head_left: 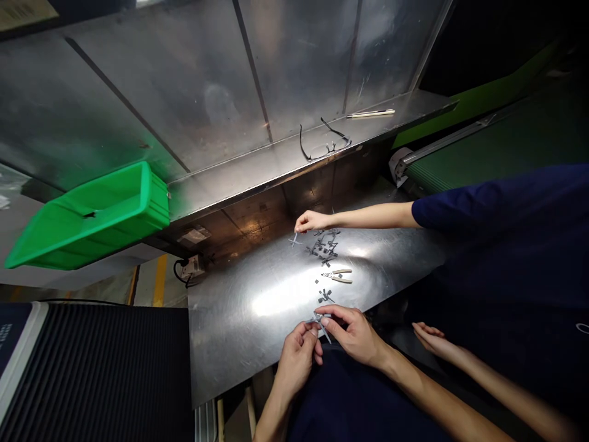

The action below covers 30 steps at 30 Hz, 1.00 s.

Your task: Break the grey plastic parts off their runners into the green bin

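Near the table's front edge, my left hand (299,353) and my right hand (353,334) both pinch a small grey cross-shaped piece (326,332) with thin arms. One arm points down between my hands; part of the piece is hidden by my fingers. Just beyond it lies a little group of dark small parts (326,296). Farther off is a pair of pliers (341,276) with beige handles, lying flat. Behind the pliers a larger heap of dark and grey parts (324,245) is scattered. A co-worker's hand (313,220) holds a similar grey cross-shaped piece (294,241) over the metal table (230,331).
Eyeglasses (324,149) and a thin stick-like item (370,114) lie on the metal ledge (221,187). A green bin (154,202) stands at left. A ribbed black belt (110,368) lies at lower left, a green conveyor (497,150) at right. The co-worker's other hand (435,339) is beside my right arm.
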Tool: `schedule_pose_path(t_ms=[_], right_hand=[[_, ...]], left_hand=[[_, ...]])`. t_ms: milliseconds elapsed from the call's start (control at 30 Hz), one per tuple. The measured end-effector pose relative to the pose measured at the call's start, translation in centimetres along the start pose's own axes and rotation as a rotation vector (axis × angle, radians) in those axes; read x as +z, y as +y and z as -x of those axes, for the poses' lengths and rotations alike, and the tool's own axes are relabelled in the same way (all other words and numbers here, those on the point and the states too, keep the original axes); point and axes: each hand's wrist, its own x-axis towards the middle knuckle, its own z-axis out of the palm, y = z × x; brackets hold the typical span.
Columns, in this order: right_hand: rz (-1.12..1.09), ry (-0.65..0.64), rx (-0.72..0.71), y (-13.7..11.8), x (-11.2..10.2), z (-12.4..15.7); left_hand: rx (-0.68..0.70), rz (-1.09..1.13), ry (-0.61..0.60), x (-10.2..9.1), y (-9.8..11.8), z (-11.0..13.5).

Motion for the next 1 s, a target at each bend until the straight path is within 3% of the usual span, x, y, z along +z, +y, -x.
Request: schedule_pose_path(t_ms=[367,633,800,933,1000], right_hand=[[0.021,0.009,-0.033,-0.5,0.3,0.1],[0.044,0.034,-0.037,-0.7,0.1,0.5],[0.045,0.142,-0.121,0.1,0.5,0.2],[0.059,0.254,-0.225,1.1,0.9,0.6],[0.084,0.233,-0.176,1.6,1.1,0.7]], left_hand=[[-0.051,0.05,0.19,-0.3,-0.8,-0.4],[-0.049,-0.008,0.176,-0.8,-0.6,-0.8],[0.011,0.029,0.127,-0.4,-0.6,-0.4],[0.016,0.137,0.186,0.1,-1.4,-0.1],[-0.009,0.201,0.233,0.2,-1.7,-0.2]])
